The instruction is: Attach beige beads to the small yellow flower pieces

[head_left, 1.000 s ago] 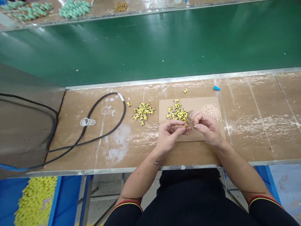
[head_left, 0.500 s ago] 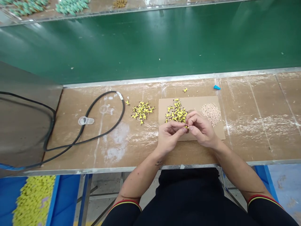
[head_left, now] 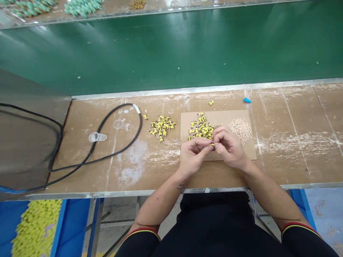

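Note:
My left hand [head_left: 193, 156] pinches a small yellow figure [head_left: 212, 144] between thumb and fingertips, just over the near edge of a cardboard sheet [head_left: 219, 115]. Closed at the figure's right end is my right hand [head_left: 229, 148]; its fingertips hide whatever lies in them. Behind my hands, a pile of yellow figures with dark parts [head_left: 201, 128] rests on the sheet. To the right of it lies a heap of tiny beige pieces [head_left: 240, 130], partly behind my right hand.
Another cluster of yellow figures [head_left: 162, 126] lies left of the sheet. A black cable [head_left: 118, 151] loops near a clear plastic piece [head_left: 98, 137]. At the back are a blue cap-like piece [head_left: 247, 100] and a lone yellow figure [head_left: 211, 102]. A blue bin [head_left: 76, 221] holds yellow parts below.
My fingers shift very slightly around the yellow figure, and less of its right end shows. The piles stay as they were.

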Tool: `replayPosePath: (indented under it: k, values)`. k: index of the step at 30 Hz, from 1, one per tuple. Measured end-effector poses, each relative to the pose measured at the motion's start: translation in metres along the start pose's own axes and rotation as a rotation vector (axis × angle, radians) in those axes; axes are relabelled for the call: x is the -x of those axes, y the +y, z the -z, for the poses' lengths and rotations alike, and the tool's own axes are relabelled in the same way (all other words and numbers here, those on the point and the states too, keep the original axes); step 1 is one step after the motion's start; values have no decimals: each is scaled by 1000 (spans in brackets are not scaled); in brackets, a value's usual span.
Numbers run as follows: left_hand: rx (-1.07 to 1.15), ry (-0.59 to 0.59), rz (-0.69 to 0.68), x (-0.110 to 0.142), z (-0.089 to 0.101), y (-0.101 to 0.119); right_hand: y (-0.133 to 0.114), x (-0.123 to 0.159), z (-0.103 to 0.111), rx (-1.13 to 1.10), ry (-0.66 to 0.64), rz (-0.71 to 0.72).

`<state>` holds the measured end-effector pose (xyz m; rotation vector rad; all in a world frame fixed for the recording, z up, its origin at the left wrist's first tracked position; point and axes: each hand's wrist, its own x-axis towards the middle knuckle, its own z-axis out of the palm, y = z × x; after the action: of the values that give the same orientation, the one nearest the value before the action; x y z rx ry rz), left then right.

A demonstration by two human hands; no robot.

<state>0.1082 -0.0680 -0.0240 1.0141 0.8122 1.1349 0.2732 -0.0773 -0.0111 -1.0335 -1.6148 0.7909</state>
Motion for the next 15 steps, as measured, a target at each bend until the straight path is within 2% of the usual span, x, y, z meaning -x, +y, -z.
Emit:
replayPosePath:
  k: [7,10,15]
  values:
    - [-128,5,-215,1,-1,-2,-3,-1,0,142,44,99]
    - [-118,-4,-206,1,-1,-2,-3,-2,2,201,37,159]
    - [-88,-8,-108,1,-2,1,-3,-1,6,271,37,216]
